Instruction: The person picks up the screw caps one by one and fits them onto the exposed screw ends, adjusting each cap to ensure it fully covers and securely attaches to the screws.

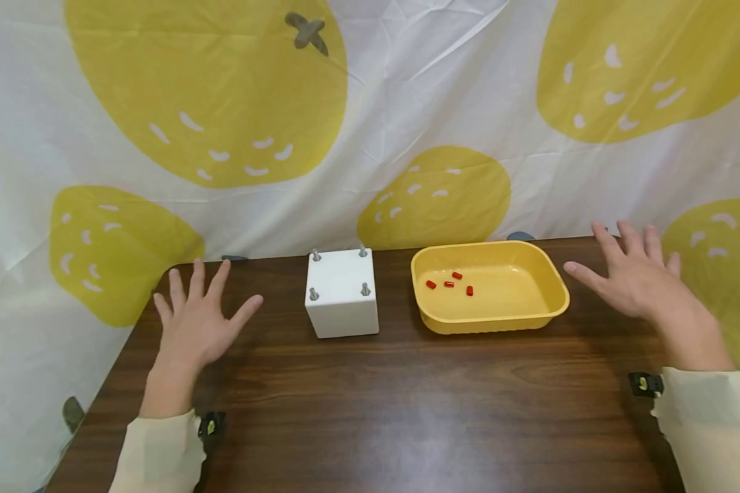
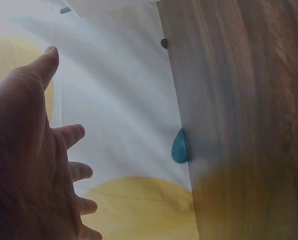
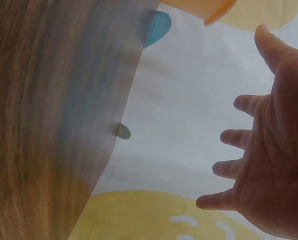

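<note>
A white block (image 1: 342,281) stands left of the middle of the table, with metal screws (image 1: 314,294) upright near the corners of its top. To its right is a yellow tray (image 1: 493,323) with several small red pieces (image 1: 449,284) lying in its left part. My left hand (image 1: 197,329), fingers spread and straight, is held to the left of the block and grips nothing. On the far side, my right hand (image 1: 638,281) is spread out beside the tray's right end, also holding nothing. Both palms show bare in the wrist views.
The dark wooden table (image 1: 407,411) reaches back to a white cloth (image 1: 271,226) printed with yellow fruit, which hangs behind it and down the left side. Small black devices sit at the left cuff (image 1: 212,426) and the right cuff (image 1: 645,385).
</note>
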`<state>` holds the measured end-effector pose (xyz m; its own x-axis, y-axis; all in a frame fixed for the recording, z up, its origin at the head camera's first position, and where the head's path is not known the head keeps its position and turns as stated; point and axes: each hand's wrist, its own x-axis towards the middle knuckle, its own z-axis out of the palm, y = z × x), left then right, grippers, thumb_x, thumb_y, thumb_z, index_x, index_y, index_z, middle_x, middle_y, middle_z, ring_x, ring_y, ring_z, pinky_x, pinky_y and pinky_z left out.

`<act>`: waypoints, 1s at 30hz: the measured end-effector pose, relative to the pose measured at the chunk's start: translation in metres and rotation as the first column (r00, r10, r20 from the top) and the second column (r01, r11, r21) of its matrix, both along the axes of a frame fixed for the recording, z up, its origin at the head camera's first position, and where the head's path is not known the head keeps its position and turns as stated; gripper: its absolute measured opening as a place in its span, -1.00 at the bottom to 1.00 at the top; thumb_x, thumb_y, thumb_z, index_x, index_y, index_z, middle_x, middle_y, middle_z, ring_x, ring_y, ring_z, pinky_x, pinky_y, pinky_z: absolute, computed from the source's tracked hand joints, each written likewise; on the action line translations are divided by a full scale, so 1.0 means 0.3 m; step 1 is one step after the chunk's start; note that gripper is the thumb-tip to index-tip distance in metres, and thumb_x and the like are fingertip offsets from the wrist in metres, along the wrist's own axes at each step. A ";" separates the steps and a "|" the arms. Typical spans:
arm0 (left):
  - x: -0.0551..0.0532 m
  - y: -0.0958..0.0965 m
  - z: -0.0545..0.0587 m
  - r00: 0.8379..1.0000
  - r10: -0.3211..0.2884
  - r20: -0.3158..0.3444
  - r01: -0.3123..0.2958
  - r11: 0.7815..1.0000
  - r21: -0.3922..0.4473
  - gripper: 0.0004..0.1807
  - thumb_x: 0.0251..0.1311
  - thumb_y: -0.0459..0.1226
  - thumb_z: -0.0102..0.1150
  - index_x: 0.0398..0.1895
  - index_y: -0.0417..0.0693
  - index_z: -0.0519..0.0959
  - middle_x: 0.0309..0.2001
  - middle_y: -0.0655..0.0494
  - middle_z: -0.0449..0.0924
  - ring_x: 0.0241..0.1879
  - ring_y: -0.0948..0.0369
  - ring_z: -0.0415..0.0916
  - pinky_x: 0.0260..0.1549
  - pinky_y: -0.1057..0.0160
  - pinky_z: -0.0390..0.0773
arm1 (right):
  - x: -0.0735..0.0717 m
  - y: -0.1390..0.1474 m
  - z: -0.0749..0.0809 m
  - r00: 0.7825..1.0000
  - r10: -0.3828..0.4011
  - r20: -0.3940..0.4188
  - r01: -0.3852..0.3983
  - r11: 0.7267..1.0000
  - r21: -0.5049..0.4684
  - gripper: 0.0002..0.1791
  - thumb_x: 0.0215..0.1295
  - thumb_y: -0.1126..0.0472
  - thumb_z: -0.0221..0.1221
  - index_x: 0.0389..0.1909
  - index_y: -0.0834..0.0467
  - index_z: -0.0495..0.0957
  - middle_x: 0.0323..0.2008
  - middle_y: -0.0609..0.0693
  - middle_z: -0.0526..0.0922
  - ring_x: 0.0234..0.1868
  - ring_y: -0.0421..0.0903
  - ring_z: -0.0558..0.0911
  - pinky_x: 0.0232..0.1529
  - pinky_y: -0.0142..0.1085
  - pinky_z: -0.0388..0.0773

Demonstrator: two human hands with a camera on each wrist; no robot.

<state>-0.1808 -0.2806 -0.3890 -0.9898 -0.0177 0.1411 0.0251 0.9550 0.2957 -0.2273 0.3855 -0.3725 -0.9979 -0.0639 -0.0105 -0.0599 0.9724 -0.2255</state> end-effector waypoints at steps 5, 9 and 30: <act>-0.009 0.012 0.008 1.000 -0.017 0.000 0.017 0.999 0.028 0.10 0.40 0.51 -0.19 0.76 0.07 -0.06 0.71 -0.29 -0.39 0.59 -0.42 -0.64 0.35 -0.66 -0.46 | -0.003 -0.018 0.009 0.999 0.029 -0.044 -0.029 1.000 -0.003 0.11 0.52 -0.51 -0.12 0.74 0.09 -0.30 0.62 0.48 -0.33 0.55 0.62 -0.37 0.23 0.70 -0.23; -0.016 0.025 0.015 0.999 -0.036 0.000 0.036 0.998 0.049 0.08 0.42 0.49 -0.20 0.77 0.08 -0.08 0.71 -0.25 -0.38 0.60 -0.44 -0.55 0.37 -0.66 -0.36 | -0.005 -0.042 0.016 0.996 0.047 -0.073 -0.048 0.999 -0.003 0.08 0.54 -0.48 -0.09 0.74 0.10 -0.22 0.61 0.49 -0.23 0.54 0.62 -0.22 0.24 0.68 -0.14; -0.061 0.086 0.015 0.988 -0.137 -0.077 0.154 0.941 0.300 -0.06 0.52 0.31 -0.01 0.70 -0.08 0.13 0.63 -0.24 0.11 0.60 -0.27 -0.01 0.49 -0.37 0.11 | -0.007 -0.200 0.045 0.965 0.207 -0.161 -0.223 0.971 -0.090 -0.06 0.59 -0.26 0.10 0.68 0.25 0.04 0.49 0.49 0.19 0.48 0.55 0.11 0.38 0.50 0.03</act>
<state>-0.1990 -0.2548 -0.3847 -0.9757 0.0753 0.2055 0.1813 0.8044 0.5657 -0.2295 0.3255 -0.3588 -0.9501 -0.2699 0.1566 -0.3061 0.9035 -0.2999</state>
